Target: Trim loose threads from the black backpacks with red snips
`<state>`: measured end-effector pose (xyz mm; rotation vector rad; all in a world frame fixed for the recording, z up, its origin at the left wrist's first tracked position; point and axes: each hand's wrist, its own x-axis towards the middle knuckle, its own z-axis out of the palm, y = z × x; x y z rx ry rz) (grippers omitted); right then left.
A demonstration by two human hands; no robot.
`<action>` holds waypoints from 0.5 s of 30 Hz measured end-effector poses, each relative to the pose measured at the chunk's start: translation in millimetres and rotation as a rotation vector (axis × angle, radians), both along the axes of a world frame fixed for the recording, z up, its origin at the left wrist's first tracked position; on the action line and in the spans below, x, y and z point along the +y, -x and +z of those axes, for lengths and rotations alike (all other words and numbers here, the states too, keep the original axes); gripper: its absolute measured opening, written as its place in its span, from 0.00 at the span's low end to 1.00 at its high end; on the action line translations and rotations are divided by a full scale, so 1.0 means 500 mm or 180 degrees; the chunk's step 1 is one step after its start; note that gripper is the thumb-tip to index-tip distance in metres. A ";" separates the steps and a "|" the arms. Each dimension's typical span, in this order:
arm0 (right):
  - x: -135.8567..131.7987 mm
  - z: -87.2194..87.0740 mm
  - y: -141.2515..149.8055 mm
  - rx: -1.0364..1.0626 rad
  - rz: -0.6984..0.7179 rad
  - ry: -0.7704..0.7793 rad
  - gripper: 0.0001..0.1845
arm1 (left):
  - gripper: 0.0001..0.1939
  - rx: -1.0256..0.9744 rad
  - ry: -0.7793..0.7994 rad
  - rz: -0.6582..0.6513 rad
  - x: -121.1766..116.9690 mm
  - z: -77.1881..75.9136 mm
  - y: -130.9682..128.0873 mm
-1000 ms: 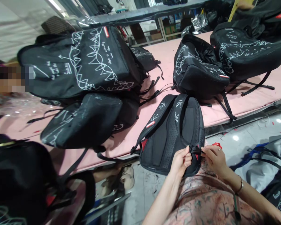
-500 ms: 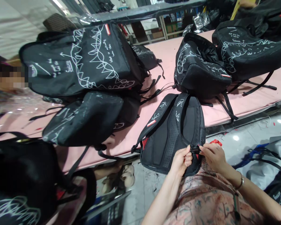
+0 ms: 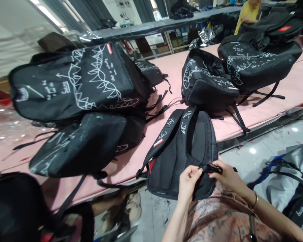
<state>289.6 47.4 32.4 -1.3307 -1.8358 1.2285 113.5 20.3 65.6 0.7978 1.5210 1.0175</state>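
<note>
Low in the frame, right of centre, the left hand (image 3: 189, 179) and the right hand (image 3: 226, 174) met at a small black buckle (image 3: 212, 168) on a flat woven strap (image 3: 192, 132). The left hand's fingertips were curled in, pinching the strap's end just beside the buckle; the right hand's fingers were closed on the buckle from the other side.

The strap belonged to a black backpack (image 3: 176, 158) lying back-panel up, its padded mesh dotted with small holes. It hung half over the near edge of the surface (image 3: 171, 67), which was covered in smooth pink cloth. A red tab showed at its lower left corner.

Left of it lay a slumped backpack of matte black fabric (image 3: 83, 143), and above that a large flat one with white scribbled lines and lettering (image 3: 80, 80). At the upper right two rounded, stuffed backpacks (image 3: 207, 82) (image 3: 255, 62) lay side by side, touching, with thin straps trailing. Glossy grey floor tiles (image 3: 262, 148) showed at the right.
</note>
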 end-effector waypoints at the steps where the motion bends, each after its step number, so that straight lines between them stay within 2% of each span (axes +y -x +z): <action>1: -0.001 -0.002 0.005 -0.0141 -0.0019 0.0022 0.18 | 0.13 0.0632 -0.0376 -0.0029 -0.003 -0.002 0.003; 4: -0.009 -0.012 0.016 -0.0373 -0.0117 -0.0199 0.13 | 0.06 0.2399 -0.1569 -0.0258 -0.010 -0.007 0.006; 6: -0.015 -0.021 0.018 -0.0444 -0.0027 -0.0430 0.12 | 0.05 0.3054 -0.2102 -0.0454 -0.012 -0.013 0.007; 8: -0.022 -0.030 0.013 -0.0622 0.0088 -0.0611 0.13 | 0.07 0.3375 -0.2358 -0.0528 -0.012 -0.018 0.014; 11: -0.031 -0.040 0.001 -0.0832 0.0265 -0.0823 0.18 | 0.10 0.3554 -0.2411 -0.0427 -0.006 -0.020 0.043; 13: -0.034 -0.039 -0.003 -0.0805 0.0339 -0.0909 0.16 | 0.09 0.3568 -0.2383 -0.0265 -0.002 -0.012 0.068; 15: -0.033 -0.027 0.000 -0.0484 0.0268 -0.0660 0.10 | 0.08 0.3474 -0.2458 -0.0084 -0.002 0.001 0.084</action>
